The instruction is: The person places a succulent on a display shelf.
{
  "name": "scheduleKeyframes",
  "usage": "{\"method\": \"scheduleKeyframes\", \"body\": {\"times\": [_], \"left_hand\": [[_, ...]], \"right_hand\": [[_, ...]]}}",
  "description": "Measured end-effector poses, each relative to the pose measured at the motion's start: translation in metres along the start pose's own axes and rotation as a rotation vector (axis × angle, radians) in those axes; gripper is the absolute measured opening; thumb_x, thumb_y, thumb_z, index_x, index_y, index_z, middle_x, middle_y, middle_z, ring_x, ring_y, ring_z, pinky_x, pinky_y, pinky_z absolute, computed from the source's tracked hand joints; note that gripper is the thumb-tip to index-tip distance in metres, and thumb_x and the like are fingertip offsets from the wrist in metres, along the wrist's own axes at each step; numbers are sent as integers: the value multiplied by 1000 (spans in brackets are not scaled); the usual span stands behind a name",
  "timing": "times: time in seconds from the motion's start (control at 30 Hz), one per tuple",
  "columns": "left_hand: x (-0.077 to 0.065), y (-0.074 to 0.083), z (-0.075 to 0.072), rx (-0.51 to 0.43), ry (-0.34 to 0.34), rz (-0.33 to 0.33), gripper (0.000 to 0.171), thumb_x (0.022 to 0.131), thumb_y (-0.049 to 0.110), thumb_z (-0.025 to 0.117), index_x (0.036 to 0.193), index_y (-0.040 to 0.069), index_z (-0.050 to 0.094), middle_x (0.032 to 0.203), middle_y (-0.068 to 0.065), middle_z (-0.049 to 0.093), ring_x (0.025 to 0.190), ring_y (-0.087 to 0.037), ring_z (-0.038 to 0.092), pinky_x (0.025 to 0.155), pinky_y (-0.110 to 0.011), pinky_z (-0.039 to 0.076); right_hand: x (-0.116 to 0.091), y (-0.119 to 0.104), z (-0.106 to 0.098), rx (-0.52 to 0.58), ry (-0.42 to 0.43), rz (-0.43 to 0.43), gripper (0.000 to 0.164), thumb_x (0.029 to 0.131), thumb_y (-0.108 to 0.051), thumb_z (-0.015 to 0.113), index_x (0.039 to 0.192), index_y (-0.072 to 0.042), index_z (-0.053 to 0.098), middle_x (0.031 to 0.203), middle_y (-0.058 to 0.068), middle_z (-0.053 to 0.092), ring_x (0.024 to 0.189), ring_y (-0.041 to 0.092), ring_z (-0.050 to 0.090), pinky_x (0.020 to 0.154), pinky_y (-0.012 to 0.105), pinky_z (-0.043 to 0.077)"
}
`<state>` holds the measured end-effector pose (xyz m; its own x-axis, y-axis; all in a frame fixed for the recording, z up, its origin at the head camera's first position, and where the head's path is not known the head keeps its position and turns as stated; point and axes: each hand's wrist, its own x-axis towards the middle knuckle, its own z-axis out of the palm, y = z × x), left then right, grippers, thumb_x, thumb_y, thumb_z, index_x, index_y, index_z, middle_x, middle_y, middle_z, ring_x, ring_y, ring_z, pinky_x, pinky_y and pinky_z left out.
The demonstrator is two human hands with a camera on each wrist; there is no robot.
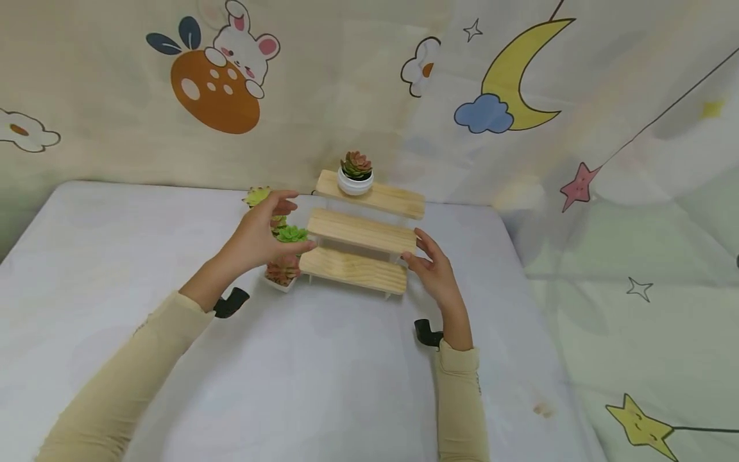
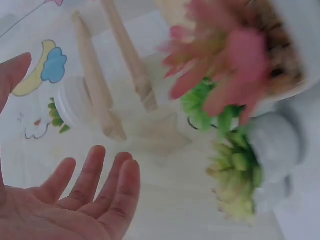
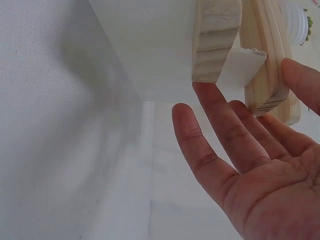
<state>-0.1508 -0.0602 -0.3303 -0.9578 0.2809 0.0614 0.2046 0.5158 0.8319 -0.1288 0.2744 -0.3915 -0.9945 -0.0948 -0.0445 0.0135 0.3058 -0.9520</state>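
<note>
A three-step wooden display shelf (image 1: 361,231) stands on the white-covered table. On its top board sits a succulent in a round white pot (image 1: 355,183). At the shelf's left end my left hand (image 1: 254,237) is spread with thumb and fingers apart, holding nothing. Below and behind it are potted succulents, including a pink one (image 2: 225,60), a green one (image 1: 291,234) and a yellow-green one (image 2: 235,175). My right hand (image 1: 434,273) is at the shelf's right end. In the right wrist view its fairly straight fingers touch the boards' ends, the thumb beside one board (image 3: 265,65).
A cloth with printed cartoons (image 1: 346,83) hangs behind the table and along its right side. White cloth covers the tabletop (image 1: 323,372). Dark wrist-worn pieces (image 1: 232,303) show near both cuffs. A small brownish stain (image 1: 543,409) marks the cloth at the right.
</note>
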Motion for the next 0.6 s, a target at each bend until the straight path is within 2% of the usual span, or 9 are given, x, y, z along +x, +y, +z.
{"method": "scheduleKeyframes", "body": {"times": [0.17, 0.3, 0.4, 0.6], "left_hand": [[-27, -22, 7, 29, 10, 8, 86, 70, 33, 81, 138, 8, 35, 135, -14, 45, 126, -33, 40, 100, -54, 35], [-41, -43, 13, 61, -10, -69, 85, 69, 36, 81, 133, 3, 36, 133, -16, 44, 125, -34, 39, 99, -54, 36], [-47, -59, 17, 67, -45, -115, 86, 67, 37, 82, 132, 4, 36, 132, -16, 43, 124, -34, 41, 98, -52, 38], [-52, -82, 21, 81, -100, -137, 83, 66, 29, 84, 131, 3, 38, 130, -17, 45, 118, -36, 48, 97, -52, 39]], "right_hand": [[-2, 1, -8, -22, 12, 14, 67, 90, -26, 61, 147, -21, 26, 150, 13, 27, 120, 32, 53, 96, 38, 46], [-2, 1, -8, -32, 14, 2, 66, 90, -30, 61, 147, -24, 27, 148, 12, 30, 119, 31, 53, 95, 37, 46], [-2, 0, -5, -24, 11, -6, 65, 90, -30, 61, 146, -25, 28, 147, 12, 32, 118, 31, 54, 93, 34, 47], [-2, 1, 1, -13, 4, 5, 66, 90, -29, 62, 147, -23, 28, 147, 12, 32, 117, 31, 54, 89, 27, 49]]}}
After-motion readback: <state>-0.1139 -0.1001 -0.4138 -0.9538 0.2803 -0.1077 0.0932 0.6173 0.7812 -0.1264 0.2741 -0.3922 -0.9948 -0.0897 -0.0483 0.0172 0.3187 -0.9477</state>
